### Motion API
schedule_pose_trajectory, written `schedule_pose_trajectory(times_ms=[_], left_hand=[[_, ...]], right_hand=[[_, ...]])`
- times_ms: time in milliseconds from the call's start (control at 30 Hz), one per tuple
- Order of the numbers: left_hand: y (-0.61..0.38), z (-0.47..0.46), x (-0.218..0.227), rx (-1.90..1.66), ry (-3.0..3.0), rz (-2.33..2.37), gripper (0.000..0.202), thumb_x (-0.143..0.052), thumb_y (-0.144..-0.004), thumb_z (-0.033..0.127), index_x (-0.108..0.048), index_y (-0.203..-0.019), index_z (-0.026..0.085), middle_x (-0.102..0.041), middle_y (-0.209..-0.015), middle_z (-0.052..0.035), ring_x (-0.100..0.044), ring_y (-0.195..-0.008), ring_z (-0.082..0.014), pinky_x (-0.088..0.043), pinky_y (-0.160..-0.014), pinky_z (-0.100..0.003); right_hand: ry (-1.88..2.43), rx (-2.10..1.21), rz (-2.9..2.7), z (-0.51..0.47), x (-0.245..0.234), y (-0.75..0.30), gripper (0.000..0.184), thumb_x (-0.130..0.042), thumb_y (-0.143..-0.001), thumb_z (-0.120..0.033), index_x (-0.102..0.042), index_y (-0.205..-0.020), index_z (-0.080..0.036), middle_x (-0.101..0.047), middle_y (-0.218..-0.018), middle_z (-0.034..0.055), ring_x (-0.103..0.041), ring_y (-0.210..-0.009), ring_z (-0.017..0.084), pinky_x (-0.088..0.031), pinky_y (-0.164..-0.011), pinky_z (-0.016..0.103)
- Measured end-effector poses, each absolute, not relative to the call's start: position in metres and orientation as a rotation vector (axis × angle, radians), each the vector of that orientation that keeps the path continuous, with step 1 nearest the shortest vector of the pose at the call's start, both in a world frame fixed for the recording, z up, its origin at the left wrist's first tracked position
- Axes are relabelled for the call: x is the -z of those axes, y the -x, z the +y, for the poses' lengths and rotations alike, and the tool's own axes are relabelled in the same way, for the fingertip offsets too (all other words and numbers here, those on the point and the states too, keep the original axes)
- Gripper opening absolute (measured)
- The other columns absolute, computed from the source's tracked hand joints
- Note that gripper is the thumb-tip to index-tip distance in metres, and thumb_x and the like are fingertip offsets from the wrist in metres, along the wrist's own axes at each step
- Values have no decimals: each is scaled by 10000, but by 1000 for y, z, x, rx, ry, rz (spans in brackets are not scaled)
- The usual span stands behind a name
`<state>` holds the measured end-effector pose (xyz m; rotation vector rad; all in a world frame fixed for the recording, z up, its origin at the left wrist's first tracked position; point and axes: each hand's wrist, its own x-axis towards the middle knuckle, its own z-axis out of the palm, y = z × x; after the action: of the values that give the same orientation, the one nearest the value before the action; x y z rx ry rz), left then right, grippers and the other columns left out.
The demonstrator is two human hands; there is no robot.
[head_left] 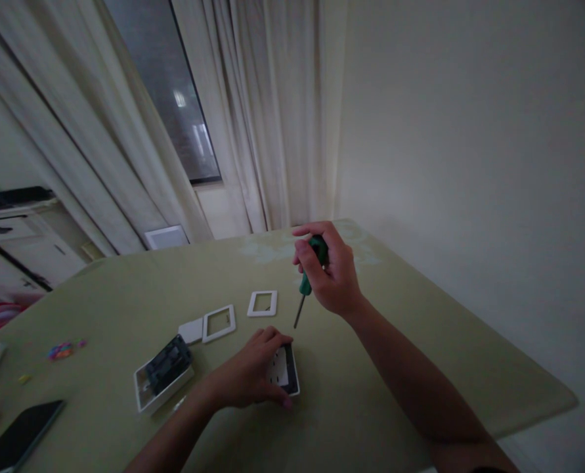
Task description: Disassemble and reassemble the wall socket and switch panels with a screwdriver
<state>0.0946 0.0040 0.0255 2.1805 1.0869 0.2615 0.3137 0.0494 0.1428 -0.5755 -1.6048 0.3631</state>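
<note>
My right hand point(329, 269) is closed round the green handle of a screwdriver point(308, 282), held above the table with its thin shaft pointing down and left. My left hand point(250, 374) lies on the green table point(371, 355), its fingers curled over a white wall socket module point(285, 369) and gripping it by its edges. The screwdriver tip hangs a little above and behind the socket, not touching it.
Two white frames point(218, 323) point(262, 303) and a small white cover plate point(190, 330) lie behind the socket. A dismantled switch unit point(163, 372) sits to the left. A dark phone point(19, 437), small coloured bits point(62, 350) and white objects lie far left. Curtains and a wall stand behind.
</note>
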Motion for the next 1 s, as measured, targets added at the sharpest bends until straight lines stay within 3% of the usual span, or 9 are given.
schedule_pose_trajectory(times_ms=[233, 433, 700, 1000], left_hand=[[-93, -1, -37, -287, -2170, 1063, 735, -890, -763, 282, -612, -1440, 223, -625, -1413, -115, -606, -1293, -333, -460, -1160, -465], [-96, -5, -36, -329, -2305, 1108, 715, -839, -736, 191, -618, -1413, 251, -602, -1382, -98, -565, -1300, -333, -437, -1172, -485], [-100, -4, -37, -324, -2289, 1136, 672, -831, -767, 260, -592, -1394, 223, -585, -1329, -100, -546, -1281, -327, -450, -1144, -476], [-112, -5, -26, -268, -2422, 1347, 117, -611, -963, 294, -596, -1043, 210, -656, -1098, -93, -620, -1062, -302, -494, -916, -413]], right_hand=[[605, -375, -1612, 51, -140, -314, 192, -589, -1079, -391, -629, -1182, -234, -643, -723, -38, -598, -571, 111, -484, -547, 226], [591, -375, -1618, 51, -141, -314, 174, -591, -1080, -374, -624, -1180, -235, -644, -733, -40, -596, -573, 107, -480, -553, 226], [619, -371, -1632, 52, -139, -314, 185, -596, -1075, -376, -626, -1189, -234, -641, -732, -40, -596, -580, 110, -481, -561, 228], [634, -396, -1631, 50, -139, -314, 194, -599, -1072, -387, -632, -1200, -245, -635, -746, -31, -594, -592, 123, -496, -571, 245]])
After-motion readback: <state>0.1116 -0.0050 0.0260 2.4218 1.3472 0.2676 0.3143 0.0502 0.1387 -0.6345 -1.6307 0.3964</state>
